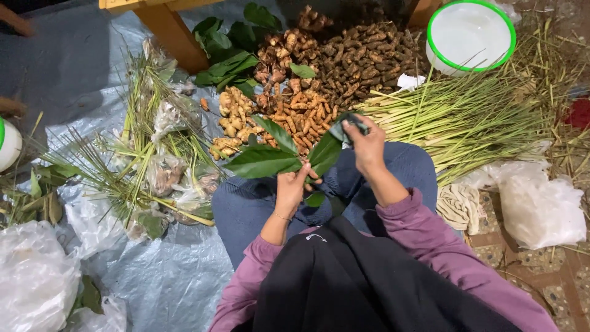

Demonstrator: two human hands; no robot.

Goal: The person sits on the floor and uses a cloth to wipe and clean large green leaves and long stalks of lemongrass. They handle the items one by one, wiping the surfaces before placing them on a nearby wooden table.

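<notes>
Market floor stall, tarp (184,276), root heaps (344,61)

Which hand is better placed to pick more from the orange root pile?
Right, probably. The right hand pinches only a leaf tip, right at the orange roots. The left hand sits lower, its grip full with the leaf bunch.

Soft even light, sharp centre, dim corners.
</notes>
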